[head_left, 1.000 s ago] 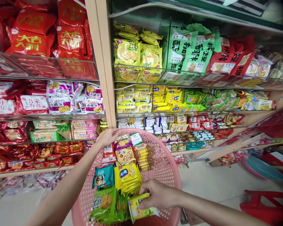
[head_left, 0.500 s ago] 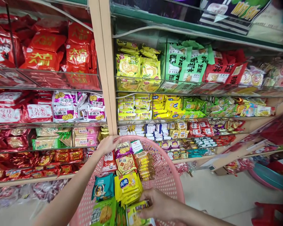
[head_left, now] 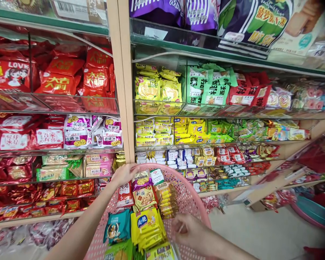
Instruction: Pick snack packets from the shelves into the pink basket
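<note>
My left hand (head_left: 126, 172) is closed on the far rim of a pink perforated plastic basket (head_left: 191, 191). My right hand (head_left: 189, 231) is inside the basket near its right wall, fingers loosely bent and nothing visible between them. Just left of it lie yellow snack packets (head_left: 147, 225), with a pale yellow biscuit packet (head_left: 161, 252) below them. Other packets in the basket are teal (head_left: 117, 225), green (head_left: 119, 251), red and white (head_left: 125, 195), purple (head_left: 141, 180), red and gold (head_left: 144, 198), white and green (head_left: 157, 177), and brown and yellow (head_left: 166, 200).
Shelves behind clear fronts hold red bags (head_left: 61, 79), yellow packets (head_left: 147, 88), green bags (head_left: 218, 88) and small wrapped snacks. A wooden upright (head_left: 124, 83) divides them. Right of the basket are the floor (head_left: 233, 227) and a teal and pink basin (head_left: 314, 211).
My right hand has let go of the pale yellow biscuit packet and moved up and right from it. My left hand stays on the rim. The view has tilted slightly upward.
</note>
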Tool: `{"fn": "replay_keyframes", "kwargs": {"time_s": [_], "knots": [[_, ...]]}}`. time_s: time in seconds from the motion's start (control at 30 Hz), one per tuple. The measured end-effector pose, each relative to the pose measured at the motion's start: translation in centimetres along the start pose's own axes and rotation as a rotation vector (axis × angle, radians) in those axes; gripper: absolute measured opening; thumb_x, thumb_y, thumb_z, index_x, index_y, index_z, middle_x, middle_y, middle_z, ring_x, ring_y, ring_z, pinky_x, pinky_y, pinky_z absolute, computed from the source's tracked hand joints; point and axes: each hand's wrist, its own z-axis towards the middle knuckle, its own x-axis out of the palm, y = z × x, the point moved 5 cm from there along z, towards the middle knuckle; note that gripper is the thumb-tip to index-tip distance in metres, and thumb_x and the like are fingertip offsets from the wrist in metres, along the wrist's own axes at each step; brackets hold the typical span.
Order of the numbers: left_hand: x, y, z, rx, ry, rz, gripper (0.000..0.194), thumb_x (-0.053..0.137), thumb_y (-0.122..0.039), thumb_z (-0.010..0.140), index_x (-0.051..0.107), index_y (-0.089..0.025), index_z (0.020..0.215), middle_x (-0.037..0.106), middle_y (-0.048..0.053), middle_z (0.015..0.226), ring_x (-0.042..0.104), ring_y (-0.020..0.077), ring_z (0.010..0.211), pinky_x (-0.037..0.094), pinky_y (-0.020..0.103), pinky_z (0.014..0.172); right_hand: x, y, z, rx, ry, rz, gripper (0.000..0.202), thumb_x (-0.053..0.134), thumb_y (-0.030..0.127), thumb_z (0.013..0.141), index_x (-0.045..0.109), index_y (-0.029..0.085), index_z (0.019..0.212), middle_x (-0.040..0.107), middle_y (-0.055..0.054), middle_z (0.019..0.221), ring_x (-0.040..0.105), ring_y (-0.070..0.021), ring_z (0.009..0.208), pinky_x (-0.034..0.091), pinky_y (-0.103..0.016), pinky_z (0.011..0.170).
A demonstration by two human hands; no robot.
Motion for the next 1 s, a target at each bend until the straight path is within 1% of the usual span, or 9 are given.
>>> {"fn": "replay_keyframes", "kwargs": {"time_s": [0.1, 0.2, 0.27, 0.37, 0.43, 0.57, 0.7, 0.83, 1.0], "knots": [[-0.1, 0.0, -0.1, 0.003, 0.002, -0.017, 0.055, 0.025, -0.061, 0.083, 0.06, -0.031, 0.113, 0.067, 0.002, 0.107, 0.061, 0.0225, 0.097, 0.045, 0.029, 0.078, -3.8, 2.4, 1.0, -0.066, -0.111, -0.171, 0.014, 0.057, 0.026, 0.071, 0.062, 0.017, 0.08, 0.065, -0.003, 0.078, 0.057, -0.0157, 0.073, 0.039, -0.025, 0.064], [-0.2, -0.2, -0.2, 0.037, -0.007, -0.027, 0.054, 0.023, -0.06, 0.085, 0.061, -0.032, 0.11, 0.067, 0.002, 0.103, 0.062, 0.0224, 0.095, 0.045, 0.029, 0.076, -7.9, 6.1, 2.2, -0.167, -0.266, -0.268, 0.017, 0.052, 0.032, 0.078, 0.062, 0.019, 0.084, 0.066, -0.003, 0.08, 0.059, -0.0161, 0.073, 0.04, -0.026, 0.065], [-0.1, -0.1, -0.2, 0.039, -0.008, -0.029, 0.054, 0.024, -0.06, 0.085, 0.061, -0.031, 0.11, 0.067, 0.003, 0.103, 0.062, 0.023, 0.095, 0.045, 0.03, 0.076, -10.2, 8.6, 3.1, -0.236, -0.389, -0.362, 0.019, 0.049, 0.032, 0.081, 0.062, 0.02, 0.086, 0.066, -0.003, 0.08, 0.059, -0.0168, 0.073, 0.04, -0.027, 0.064], [0.0, 0.2, -0.2, 0.006, -0.007, -0.031, 0.055, 0.026, -0.061, 0.084, 0.061, -0.029, 0.112, 0.067, 0.004, 0.107, 0.061, 0.0246, 0.097, 0.045, 0.031, 0.078, -12.7, 11.9, 4.8, -0.323, -0.556, -0.532, 0.02, 0.047, 0.028, 0.084, 0.061, 0.019, 0.094, 0.067, -0.004, 0.086, 0.06, -0.0177, 0.077, 0.04, -0.027, 0.066], [0.0, 0.3, -0.3, 0.005, -0.015, -0.041, 0.055, 0.025, -0.061, 0.084, 0.06, -0.03, 0.113, 0.067, 0.003, 0.105, 0.061, 0.0248, 0.098, 0.045, 0.032, 0.079, -13.9, 13.5, 6.3, -0.359, -0.634, -0.648, 0.021, 0.046, 0.026, 0.085, 0.059, 0.019, 0.1, 0.066, -0.005, 0.093, 0.06, -0.0182, 0.082, 0.039, -0.027, 0.068], [-0.2, 0.1, -0.4, 0.028, -0.028, -0.068, 0.055, 0.024, -0.062, 0.084, 0.061, -0.03, 0.111, 0.068, 0.002, 0.105, 0.061, 0.0233, 0.097, 0.045, 0.031, 0.078, -15.8, 15.9, 10.0, -0.43, -0.769, -0.919, 0.025, 0.042, 0.021, 0.088, 0.055, 0.016, 0.109, 0.06, -0.009, 0.106, 0.053, -0.0216, 0.097, 0.037, -0.031, 0.077], [0.0, 0.4, -0.4, 0.002, -0.013, -0.055, 0.054, 0.028, -0.061, 0.084, 0.061, -0.028, 0.112, 0.065, 0.004, 0.112, 0.06, 0.0237, 0.099, 0.045, 0.03, 0.078, -16.5, 17.1, 13.2, -0.541, -0.841, -1.112, 0.027, 0.043, 0.017, 0.087, 0.053, 0.014, 0.112, 0.057, -0.011, 0.11, 0.047, -0.0244, 0.101, 0.03, -0.036, 0.087], [0.2, 0.7, -0.2, 0.008, -0.022, -0.057, 0.053, 0.028, -0.059, 0.084, 0.06, -0.029, 0.113, 0.064, 0.003, 0.113, 0.06, 0.0235, 0.1, 0.045, 0.03, 0.078, -16.6, 17.5, 15.1, -0.576, -0.873, -1.135, 0.03, 0.045, 0.018, 0.087, 0.049, 0.013, 0.116, 0.056, -0.011, 0.109, 0.045, -0.0242, 0.1, 0.027, -0.036, 0.087], [0.3, 0.8, -0.2, 0.013, -0.02, -0.06, 0.053, 0.027, -0.059, 0.085, 0.059, -0.029, 0.113, 0.066, 0.004, 0.109, 0.061, 0.0237, 0.099, 0.045, 0.03, 0.079, -17.2, 17.6, 16.0, -0.497, -0.954, -1.116, 0.022, 0.046, 0.018, 0.086, 0.053, 0.013, 0.106, 0.059, -0.012, 0.101, 0.044, -0.0258, 0.097, 0.023, -0.041, 0.088]]}}
